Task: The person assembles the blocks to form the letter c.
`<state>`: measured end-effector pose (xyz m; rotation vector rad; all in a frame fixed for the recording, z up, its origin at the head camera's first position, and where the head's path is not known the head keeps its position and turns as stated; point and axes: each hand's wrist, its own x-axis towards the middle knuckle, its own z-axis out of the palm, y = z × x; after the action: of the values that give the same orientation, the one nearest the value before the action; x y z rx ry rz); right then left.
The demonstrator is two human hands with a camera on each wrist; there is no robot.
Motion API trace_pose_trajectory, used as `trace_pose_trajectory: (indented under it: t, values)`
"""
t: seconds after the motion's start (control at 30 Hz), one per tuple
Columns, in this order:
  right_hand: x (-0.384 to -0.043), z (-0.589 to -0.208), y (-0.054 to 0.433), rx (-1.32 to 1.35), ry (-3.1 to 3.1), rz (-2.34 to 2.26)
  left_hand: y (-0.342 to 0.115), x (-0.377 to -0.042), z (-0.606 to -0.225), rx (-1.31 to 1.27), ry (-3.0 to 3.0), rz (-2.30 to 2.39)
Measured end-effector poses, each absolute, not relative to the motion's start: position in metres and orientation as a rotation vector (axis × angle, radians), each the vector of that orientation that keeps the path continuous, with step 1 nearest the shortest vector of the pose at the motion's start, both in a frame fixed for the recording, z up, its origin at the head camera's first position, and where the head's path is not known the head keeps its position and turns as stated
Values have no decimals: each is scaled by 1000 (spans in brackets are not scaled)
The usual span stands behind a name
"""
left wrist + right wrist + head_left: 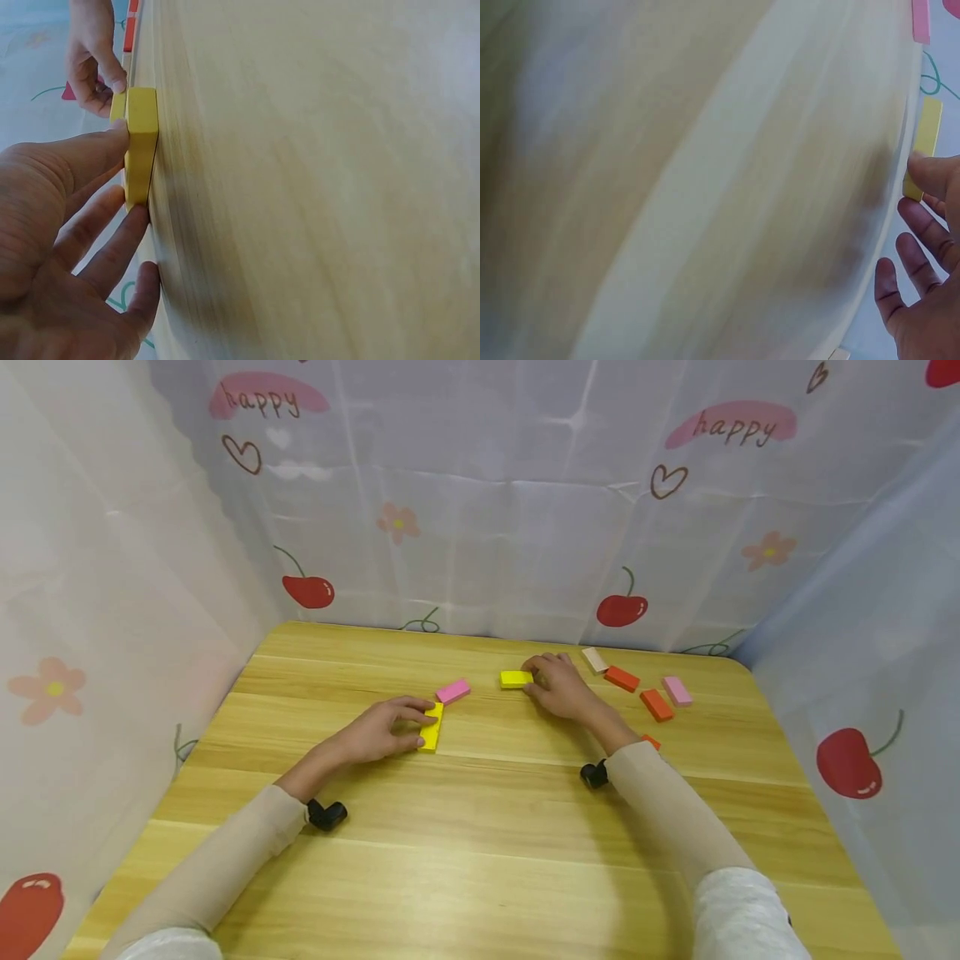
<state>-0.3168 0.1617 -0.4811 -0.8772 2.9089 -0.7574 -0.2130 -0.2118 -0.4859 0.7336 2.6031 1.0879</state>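
My left hand (378, 732) holds a flat yellow block (432, 727) on the wooden table. In the left wrist view, the thumb is on one end of this yellow block (141, 150) and fingertips touch its other end. A pink block (453, 692) lies at an angle by its far end; whether they touch, I cannot tell. Further right, my right hand (561, 687) pinches the right end of a second yellow block (514, 679). The right wrist view has the thumb and index finger at the near end of that yellow block (925, 135), the other fingers spread loosely.
Right of my right hand lie a beige block (595, 660), two orange-red blocks (622, 678) and a light pink block (677, 691). Another orange piece (651, 742) is partly hidden by my right forearm. A printed curtain (487, 543) encloses the table's back and sides.
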Motion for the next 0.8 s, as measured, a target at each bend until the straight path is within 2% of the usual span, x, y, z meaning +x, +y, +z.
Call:
trace_pose_trajectory:
  t: [0.8]
  values:
    - [-317,-480,139,-854,2893,-744,-212,-211,-483,737,2597,1103]
